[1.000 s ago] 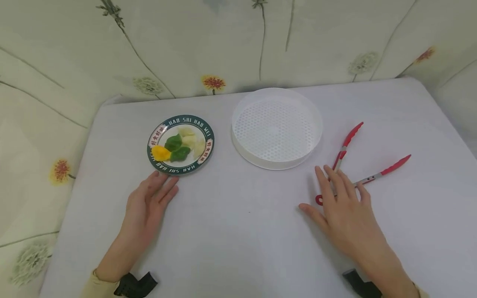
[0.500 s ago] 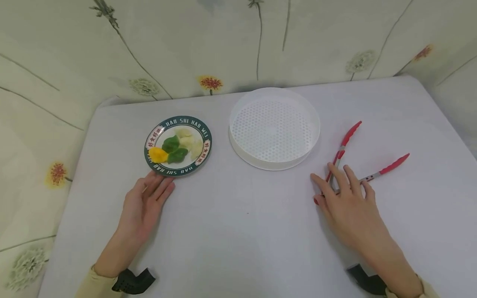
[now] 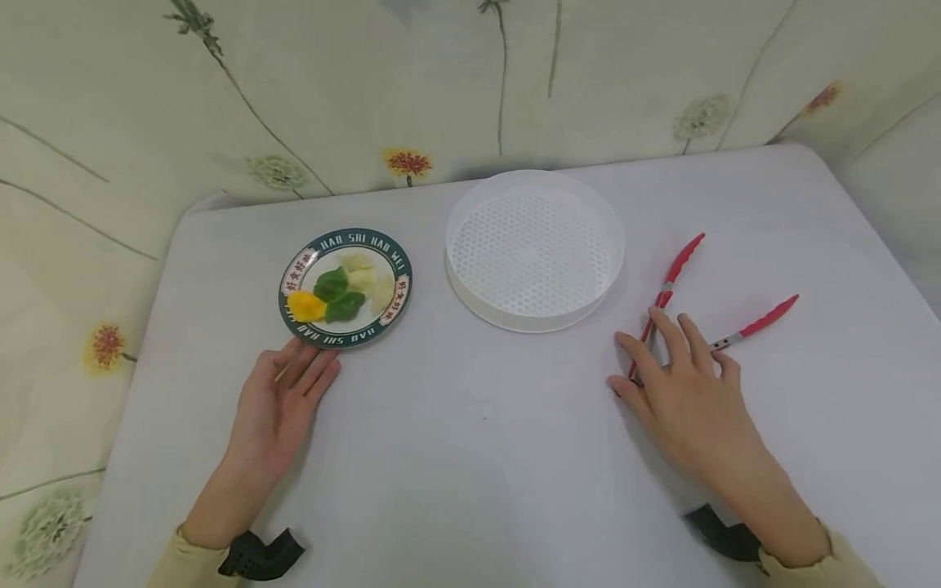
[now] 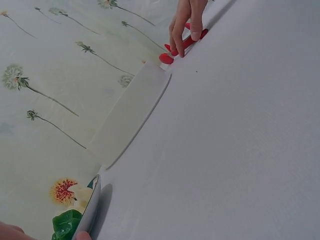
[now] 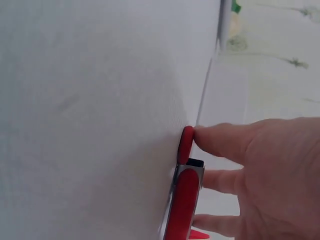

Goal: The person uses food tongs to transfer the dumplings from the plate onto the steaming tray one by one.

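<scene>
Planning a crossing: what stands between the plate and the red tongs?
The white perforated tray stands between the plate and the red tongs, as the head view shows.

White capitals on the green rim of the plate [image 3: 351, 238] read "HAO SHI HAO WEI" along the far side, and "HAO SHI HAO" upside down along the near side, where the next word is partly covered by the yellow piece [image 3: 305, 307]. Two pale panels [image 3: 301, 269], left and right on that rim, carry the characters "好食好味".
</scene>
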The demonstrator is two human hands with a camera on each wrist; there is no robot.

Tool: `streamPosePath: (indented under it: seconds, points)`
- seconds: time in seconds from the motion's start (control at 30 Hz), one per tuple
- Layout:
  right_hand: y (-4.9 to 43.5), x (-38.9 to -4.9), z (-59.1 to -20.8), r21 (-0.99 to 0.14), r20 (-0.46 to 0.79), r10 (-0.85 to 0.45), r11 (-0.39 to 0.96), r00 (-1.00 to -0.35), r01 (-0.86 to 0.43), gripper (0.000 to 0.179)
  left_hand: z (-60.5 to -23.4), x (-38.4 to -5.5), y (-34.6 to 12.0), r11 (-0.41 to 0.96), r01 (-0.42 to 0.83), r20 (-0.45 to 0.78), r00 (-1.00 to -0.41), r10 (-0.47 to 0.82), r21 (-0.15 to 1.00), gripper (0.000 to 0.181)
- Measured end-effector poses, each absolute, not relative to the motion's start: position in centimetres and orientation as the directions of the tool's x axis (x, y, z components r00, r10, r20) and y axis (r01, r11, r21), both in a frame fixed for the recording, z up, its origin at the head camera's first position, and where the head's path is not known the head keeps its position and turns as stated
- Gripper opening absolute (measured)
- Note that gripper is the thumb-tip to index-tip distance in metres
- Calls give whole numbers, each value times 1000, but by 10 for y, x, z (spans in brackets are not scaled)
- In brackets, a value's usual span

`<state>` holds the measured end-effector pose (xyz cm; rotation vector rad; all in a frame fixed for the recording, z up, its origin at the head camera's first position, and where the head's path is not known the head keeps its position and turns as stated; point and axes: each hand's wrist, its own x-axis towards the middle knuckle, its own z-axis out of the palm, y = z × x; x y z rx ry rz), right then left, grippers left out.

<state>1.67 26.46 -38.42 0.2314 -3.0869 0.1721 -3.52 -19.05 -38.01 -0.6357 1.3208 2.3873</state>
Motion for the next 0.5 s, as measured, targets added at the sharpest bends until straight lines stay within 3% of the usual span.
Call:
streamPosePath:
  seconds: [0.27,0.5]
  points:
    - [270,18,-379,-140,-94,-118,985,-989,-104,68,-380,-36,-191,-502,-494,-532,-843,76,710,63]
    - [276,18,-380,-128,-17,-96,987,-995,-93,78,-379,-35,-190,-511,-495,-536,-841,77,703,62]
